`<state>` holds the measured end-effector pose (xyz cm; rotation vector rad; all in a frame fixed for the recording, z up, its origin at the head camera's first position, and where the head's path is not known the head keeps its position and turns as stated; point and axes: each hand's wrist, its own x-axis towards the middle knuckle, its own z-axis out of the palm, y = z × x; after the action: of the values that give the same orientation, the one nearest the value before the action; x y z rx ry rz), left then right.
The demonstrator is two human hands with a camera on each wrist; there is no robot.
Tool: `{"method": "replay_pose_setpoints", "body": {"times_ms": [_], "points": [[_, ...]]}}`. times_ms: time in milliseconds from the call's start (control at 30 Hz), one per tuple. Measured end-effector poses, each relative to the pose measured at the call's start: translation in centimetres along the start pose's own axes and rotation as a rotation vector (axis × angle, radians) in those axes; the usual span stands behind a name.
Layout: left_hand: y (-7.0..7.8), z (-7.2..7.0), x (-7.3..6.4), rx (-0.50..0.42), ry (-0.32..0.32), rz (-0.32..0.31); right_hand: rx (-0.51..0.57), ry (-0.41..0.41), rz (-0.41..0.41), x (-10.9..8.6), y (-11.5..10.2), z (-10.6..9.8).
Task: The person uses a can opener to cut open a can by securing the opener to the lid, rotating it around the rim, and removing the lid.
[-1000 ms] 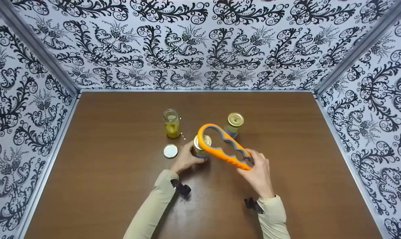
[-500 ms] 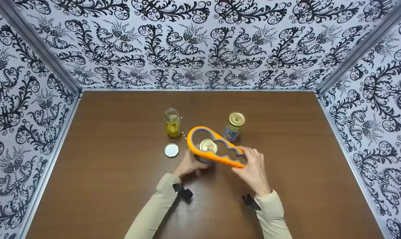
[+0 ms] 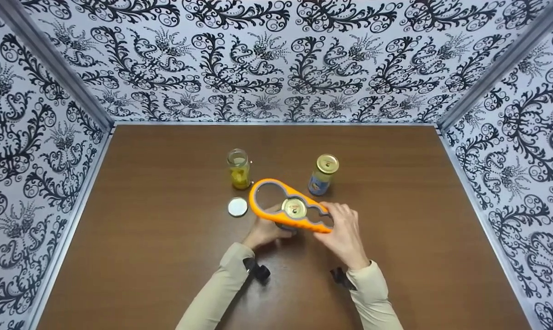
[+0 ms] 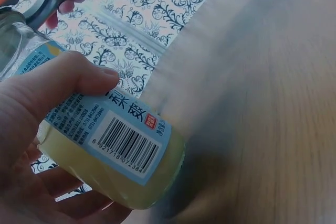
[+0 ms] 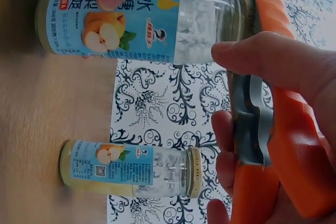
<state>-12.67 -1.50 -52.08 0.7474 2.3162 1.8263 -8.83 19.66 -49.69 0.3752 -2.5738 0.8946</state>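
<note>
My left hand [image 3: 265, 232] grips a glass jar [image 4: 131, 150] with a blue pear-printed label and pale yellow contents, its thumb across the label in the left wrist view. In the head view the jar's gold lid shows inside the scalloped opening of an orange jar opener [image 3: 299, 222] lined in grey. My right hand [image 3: 345, 234] holds that opener by its narrow right end. Whether the opener's lining presses on the lid all round cannot be told. In the right wrist view the jar [image 5: 126, 22] stands upright, its rim partly hidden by the right thumb and opener.
A second jar with a gold lid [image 3: 322, 176] stands behind and to the right. An uncapped jar [image 3: 239, 176] with yellow contents stands back left, a loose white lid [image 3: 237, 207] in front of it. Patterned walls enclose the brown table [image 3: 143, 229].
The opener has moved left and slightly down in the head view, and the held jar has shifted right. The lid now sits in the opener's middle opening. Both hands keep their grip.
</note>
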Motion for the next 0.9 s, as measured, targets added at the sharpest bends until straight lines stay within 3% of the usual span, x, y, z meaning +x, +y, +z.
{"method": "replay_pose_setpoints", "body": {"times_ms": [300,667,767,900], "points": [[-0.7,0.4,-0.3,-0.057,-0.018,-0.055,-0.077,-0.028,-0.064,-0.2,0.5,-0.4],[-1.2,0.5,-0.7,-0.059,-0.004,-0.011,-0.215,-0.009,-0.105,-0.4,1.4,-1.2],[-2.0,0.9,-0.6,-0.052,-0.012,-0.018,-0.219,0.016,-0.112,-0.5,1.5,-1.3],[-3.6,1.2,-0.4,0.027,-0.030,-0.068,-0.208,0.036,-0.128,-0.5,1.6,-1.4]]}}
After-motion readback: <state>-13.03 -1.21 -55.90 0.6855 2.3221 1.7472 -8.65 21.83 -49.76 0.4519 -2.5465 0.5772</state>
